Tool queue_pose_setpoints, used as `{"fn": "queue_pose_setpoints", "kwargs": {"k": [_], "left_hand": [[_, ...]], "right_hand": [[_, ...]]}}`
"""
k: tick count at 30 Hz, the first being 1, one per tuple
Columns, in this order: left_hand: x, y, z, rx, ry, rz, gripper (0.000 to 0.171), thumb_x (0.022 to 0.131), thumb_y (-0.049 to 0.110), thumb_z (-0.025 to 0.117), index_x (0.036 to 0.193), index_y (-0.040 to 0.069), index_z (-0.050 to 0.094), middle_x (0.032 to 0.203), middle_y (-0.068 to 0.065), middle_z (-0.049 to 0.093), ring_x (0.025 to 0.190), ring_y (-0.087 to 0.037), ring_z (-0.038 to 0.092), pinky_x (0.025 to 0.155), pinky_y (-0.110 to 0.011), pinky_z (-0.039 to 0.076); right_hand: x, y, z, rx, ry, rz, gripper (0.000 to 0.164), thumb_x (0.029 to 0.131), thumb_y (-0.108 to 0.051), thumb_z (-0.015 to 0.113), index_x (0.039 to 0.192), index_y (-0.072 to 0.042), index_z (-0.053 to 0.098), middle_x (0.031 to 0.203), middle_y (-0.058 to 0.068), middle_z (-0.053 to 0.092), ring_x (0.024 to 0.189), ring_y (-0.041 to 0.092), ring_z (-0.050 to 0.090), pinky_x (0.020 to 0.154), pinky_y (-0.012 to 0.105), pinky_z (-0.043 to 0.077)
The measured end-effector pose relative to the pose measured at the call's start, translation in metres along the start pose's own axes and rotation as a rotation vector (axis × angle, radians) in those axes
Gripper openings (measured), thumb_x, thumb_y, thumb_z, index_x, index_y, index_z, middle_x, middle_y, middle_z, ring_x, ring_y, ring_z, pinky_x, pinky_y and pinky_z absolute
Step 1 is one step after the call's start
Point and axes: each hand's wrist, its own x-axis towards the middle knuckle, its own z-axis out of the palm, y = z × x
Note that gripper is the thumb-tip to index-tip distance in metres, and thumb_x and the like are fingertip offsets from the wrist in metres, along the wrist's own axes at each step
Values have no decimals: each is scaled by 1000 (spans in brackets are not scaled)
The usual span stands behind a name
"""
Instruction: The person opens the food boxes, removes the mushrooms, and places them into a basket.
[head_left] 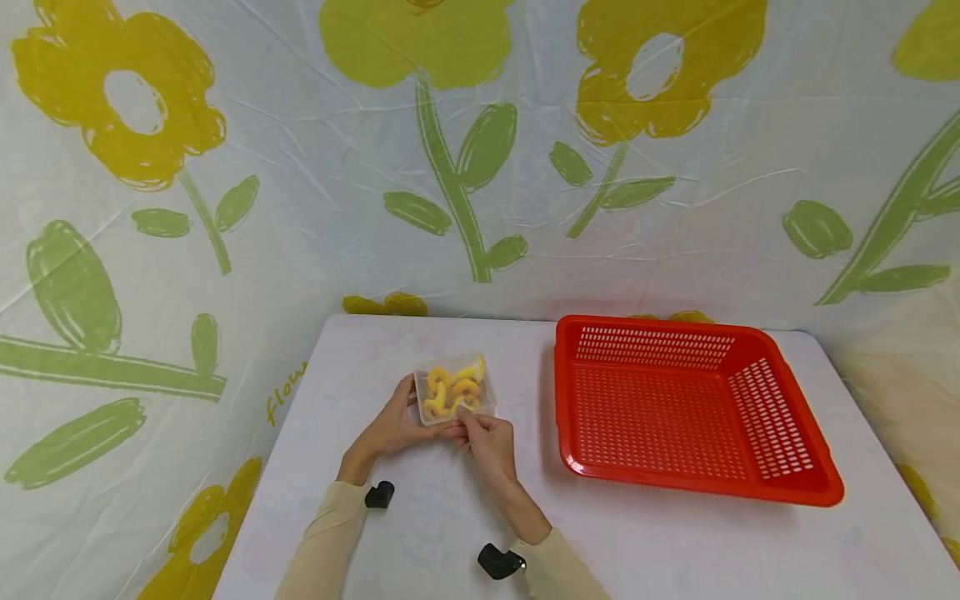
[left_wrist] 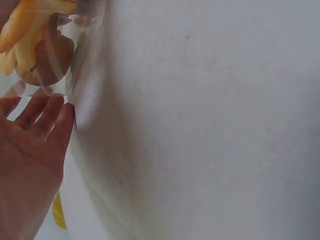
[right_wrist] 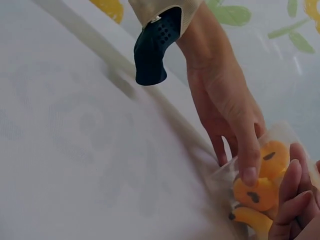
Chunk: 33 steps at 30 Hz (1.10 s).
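Note:
A clear plastic box [head_left: 486, 392] of small yellow and orange pieces is between both hands, left of the red basket. Some pieces look like toy bananas [right_wrist: 255, 220] with dark tips; others are rounded orange pieces [right_wrist: 257, 195] with dark marks. My left hand [head_left: 393, 423] grips the box, its fingers [left_wrist: 48, 112] against the left wall and its thumb along the front. At the box's front rim, my right hand [head_left: 491, 446] pinches with thumb and bent index finger. Whether a piece lies between those fingertips is hidden.
A red perforated plastic basket [head_left: 566, 408] stands on the right half of the white table [head_left: 420, 533]. Behind and to the left hangs a cloth backdrop [head_left: 300, 208] printed with yellow flowers. Small black wrist cameras [head_left: 380, 495] sit by both beige sleeves.

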Motion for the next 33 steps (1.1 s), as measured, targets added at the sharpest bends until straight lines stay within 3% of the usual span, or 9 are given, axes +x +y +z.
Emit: {"fn": "queue_pose_setpoints", "kwargs": {"k": [12,21,29,33], "left_hand": [[3,4,-2,25,-26,17,107,73,27,95,154,5,29,149,-11,42,137,-26,41,114,-54,34],[3,6,-2,34,-18,17,107,72,24,96,153,4,30,150,-11,42,139,-26,41,114,-53,35],[1,7,-3,36,-9,21,104,73,21,95,152,0,31,148,-15,44,138,-29,42,113,-54,36],[2,7,-3,39,-9,29,101,73,18,95,150,0,32,146,-15,44,136,-28,43,112,-54,37]], "right_hand": [[2,5,4,12,72,-39,35,95,-25,75,81,6,77,68,12,74,57,27,70,53,17,38],[1,4,6,41,87,-41,30,95,-20,75,80,6,77,67,13,73,57,29,70,56,21,48],[1,3,9,50,101,-40,30,94,-18,74,79,8,77,66,13,73,53,24,69,59,25,54],[0,1,10,48,110,-37,31,94,-18,74,79,9,76,66,14,73,51,19,68,54,19,48]]}}
